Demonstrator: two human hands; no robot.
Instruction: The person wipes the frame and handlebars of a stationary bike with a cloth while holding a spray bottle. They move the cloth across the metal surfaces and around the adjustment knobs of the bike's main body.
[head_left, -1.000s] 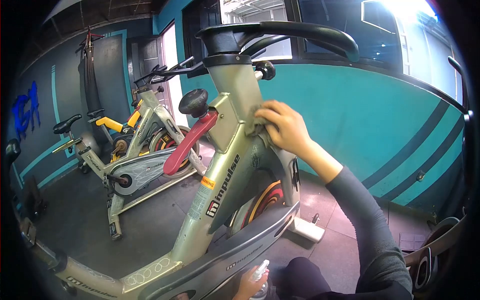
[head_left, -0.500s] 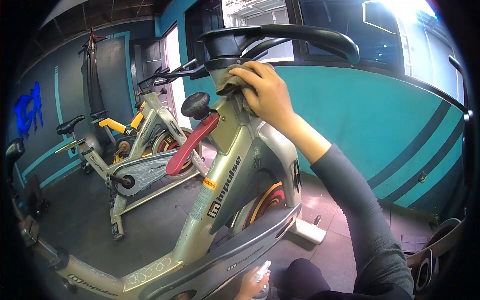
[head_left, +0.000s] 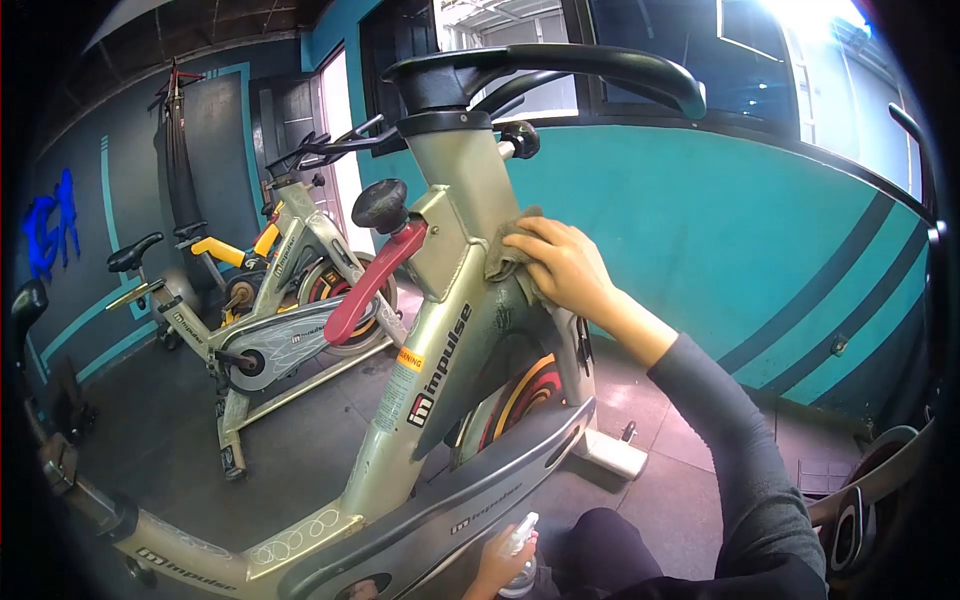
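Cloth (head_left: 507,252): moved down bike (head_left: 462,185), 1 o'clock
Right hand (head_left: 572,268): fingers clasping cloth
Left hand (head_left: 494,563): fingers round bottle (head_left: 523,577)

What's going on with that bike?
A person's right hand holds a grayish cloth against the upper frame of an exercise bike, below its black handlebar. Down low beside the bike, the left hand holds a bottle with a white spray top. Another bike stands behind, and neither hand is on that one.
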